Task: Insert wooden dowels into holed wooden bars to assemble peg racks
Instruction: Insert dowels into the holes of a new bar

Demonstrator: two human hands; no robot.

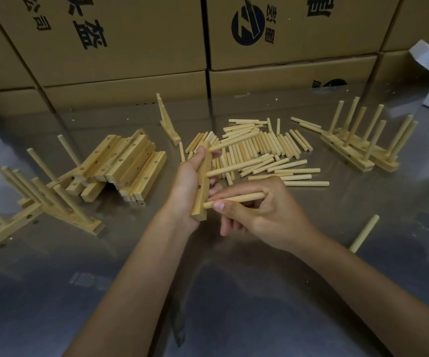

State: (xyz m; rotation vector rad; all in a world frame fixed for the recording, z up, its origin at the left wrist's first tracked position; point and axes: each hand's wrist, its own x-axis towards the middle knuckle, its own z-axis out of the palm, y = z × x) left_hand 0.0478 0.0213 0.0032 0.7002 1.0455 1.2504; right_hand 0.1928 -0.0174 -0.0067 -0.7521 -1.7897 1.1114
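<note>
My left hand [186, 188] grips a holed wooden bar [203, 186], held nearly upright above the table. Two dowels stick out of the bar to the right, an upper one [234, 143] and a middle one [236, 167]. My right hand [254, 212] pinches a third dowel [236, 199] whose left tip touches the bar's lower end. One bare hole shows in the bar between the middle dowel and the third one. A heap of loose dowels [265, 148] lies on the table just behind both hands.
A stack of bare holed bars [126, 166] lies at the left. Finished peg racks stand at the far left [35, 202] and at the right [360, 140]. One stray dowel [364, 234] lies near the right. Cardboard boxes [131, 42] wall off the back of the metal table [234, 292].
</note>
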